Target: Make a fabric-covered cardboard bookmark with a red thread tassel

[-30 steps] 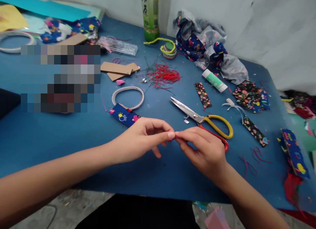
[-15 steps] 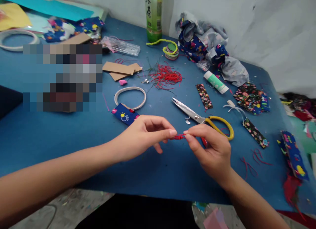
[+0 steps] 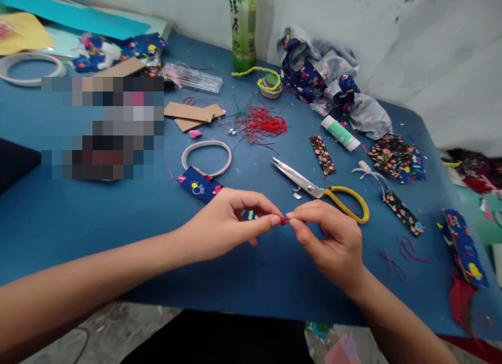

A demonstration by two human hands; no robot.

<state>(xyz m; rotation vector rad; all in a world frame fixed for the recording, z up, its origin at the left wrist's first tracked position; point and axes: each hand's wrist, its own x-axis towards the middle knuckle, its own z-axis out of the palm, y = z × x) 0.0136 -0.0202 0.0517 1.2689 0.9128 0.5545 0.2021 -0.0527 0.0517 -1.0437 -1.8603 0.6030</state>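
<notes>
Between my two hands, a short piece of knotted red cord [image 3: 284,221] shows just above the table. My left hand [image 3: 235,217] pinches its left end between thumb and forefinger. At the other end, my right hand [image 3: 327,233] grips it with thumb and fingertip. Most of the cord is hidden by the fingers. A blue patterned fabric strip [image 3: 198,184] lies just behind my left hand, partly covered by it. Scissors [image 3: 309,189] rest open beyond my right hand, one yellow handle showing and the other mostly hidden.
A roll of tape [image 3: 229,157], cardboard strips [image 3: 190,113] and a pile of red threads [image 3: 266,123] lie farther back. A glue stick [image 3: 340,133], fabric scraps [image 3: 396,155] and a strip with white ribbon [image 3: 403,212] are to the right. A green bottle [image 3: 243,34] stands by the wall.
My hands have come slightly closer together, and less of the red cord shows between the fingertips. The view has shifted a little; the things on the table have not moved.
</notes>
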